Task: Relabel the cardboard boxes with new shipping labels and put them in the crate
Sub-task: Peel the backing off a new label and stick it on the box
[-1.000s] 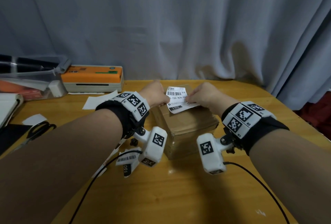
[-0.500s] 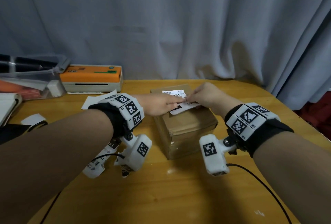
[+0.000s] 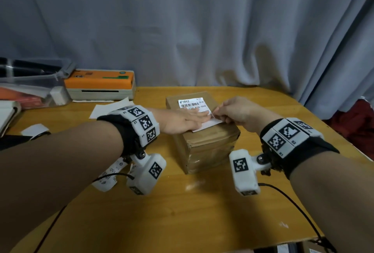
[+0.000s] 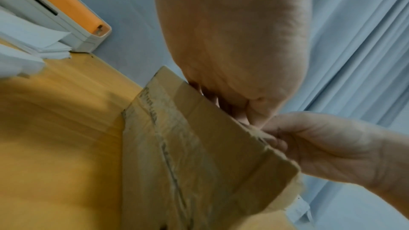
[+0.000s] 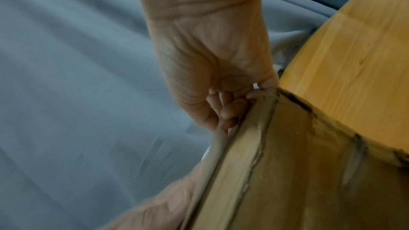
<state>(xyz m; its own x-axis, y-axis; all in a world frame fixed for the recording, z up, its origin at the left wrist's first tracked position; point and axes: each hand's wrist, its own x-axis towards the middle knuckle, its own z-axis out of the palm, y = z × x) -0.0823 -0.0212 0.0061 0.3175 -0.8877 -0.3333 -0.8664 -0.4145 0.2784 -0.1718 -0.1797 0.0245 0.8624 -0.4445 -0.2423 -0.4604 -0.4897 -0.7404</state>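
Tabletop box (image 3: 204, 141): label (image 3: 193, 105) now flatter

White label (image 3: 193, 105) atop brown box (image 3: 204, 141)

"150-A26-050" under a barcode on the shipping label (image 3: 192, 105); "150" on a loose label (image 3: 112, 170).

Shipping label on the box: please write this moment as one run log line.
step: applying shipping label | cardboard box: on table | left hand: flat, pressing label | right hand: pinching label edge
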